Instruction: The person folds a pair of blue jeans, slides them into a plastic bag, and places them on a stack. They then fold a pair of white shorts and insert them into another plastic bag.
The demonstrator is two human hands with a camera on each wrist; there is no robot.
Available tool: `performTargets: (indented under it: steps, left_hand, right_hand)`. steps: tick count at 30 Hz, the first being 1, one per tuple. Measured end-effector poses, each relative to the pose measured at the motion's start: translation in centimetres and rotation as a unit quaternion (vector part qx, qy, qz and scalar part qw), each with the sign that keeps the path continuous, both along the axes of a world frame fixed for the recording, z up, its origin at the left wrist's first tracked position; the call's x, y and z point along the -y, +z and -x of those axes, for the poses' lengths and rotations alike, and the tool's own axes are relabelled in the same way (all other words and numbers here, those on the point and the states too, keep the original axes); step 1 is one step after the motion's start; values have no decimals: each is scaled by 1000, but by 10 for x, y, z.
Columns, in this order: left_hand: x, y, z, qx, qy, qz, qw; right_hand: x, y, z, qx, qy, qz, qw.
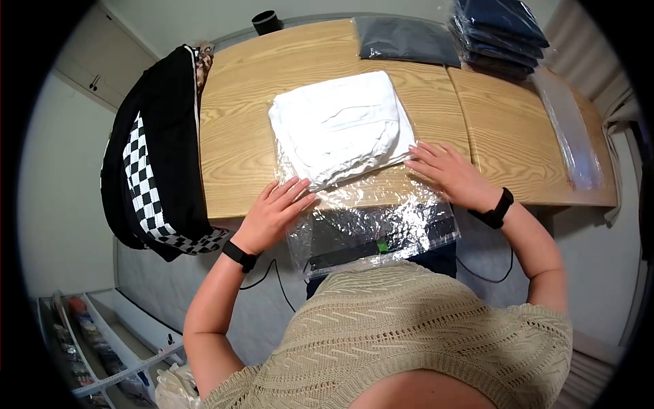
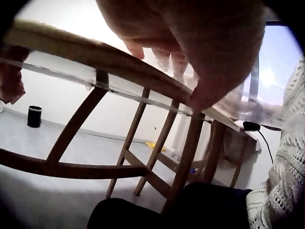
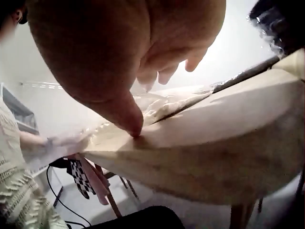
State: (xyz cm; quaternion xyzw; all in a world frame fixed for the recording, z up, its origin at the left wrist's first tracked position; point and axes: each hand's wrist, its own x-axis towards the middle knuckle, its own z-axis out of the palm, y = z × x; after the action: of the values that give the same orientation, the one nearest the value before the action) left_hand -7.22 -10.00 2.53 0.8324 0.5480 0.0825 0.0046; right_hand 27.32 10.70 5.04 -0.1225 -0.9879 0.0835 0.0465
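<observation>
A folded white garment (image 1: 334, 123) with a gathered edge lies on the wooden table in the head view. Clear, shiny plastic bag film (image 1: 422, 218) shows around it and hangs over the table's front edge toward the person's lap. My left hand (image 1: 276, 215) rests at the garment's near left corner, fingers spread and straight on the film. At the near right corner, my right hand (image 1: 453, 178) touches the film and the garment's edge with extended fingers. From below, the wrist views show the left thumb (image 2: 205, 98) at the table edge and the right thumb (image 3: 131, 119) on the tabletop.
Behind the garment lies a flat dark packet (image 1: 407, 39), beside a stack of bagged navy items (image 1: 501, 34). A clear plastic sheet (image 1: 569, 129) lies on the right. Black cloth with a checkered band (image 1: 143, 177) drapes at the left, near a black cup (image 1: 266, 22).
</observation>
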Motion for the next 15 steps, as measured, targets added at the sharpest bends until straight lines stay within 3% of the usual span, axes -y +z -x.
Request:
performTargets:
  steps: [6, 8, 9, 11, 12, 13, 14, 15]
  left_hand:
    - [3, -12, 5, 54, 9, -12, 998]
    - [6, -12, 8, 147, 33, 33, 988]
    - [7, -12, 10, 148, 34, 34, 988]
    - [9, -12, 12, 259, 86, 83, 959]
    - [9, -11, 11, 313, 111, 107, 937]
    - [10, -4, 4, 381, 129, 107, 909]
    - [12, -7, 1, 381, 129, 107, 909]
    - [13, -12, 0, 456, 158, 111, 869]
  right_hand:
    - [-11, -12, -6, 53, 30, 19, 998]
    - [-13, -11, -9, 28, -6, 189, 982]
    - [-15, -13, -12, 28, -5, 190, 981]
    - [-19, -18, -16, -25, -28, 304, 952]
    - [-17, -19, -16, -25, -28, 304, 952]
    - [-12, -20, -16, -69, -66, 383, 919]
    - [-8, -21, -15, -111, -104, 459, 875]
    - [-4, -22, -13, -111, -104, 459, 875]
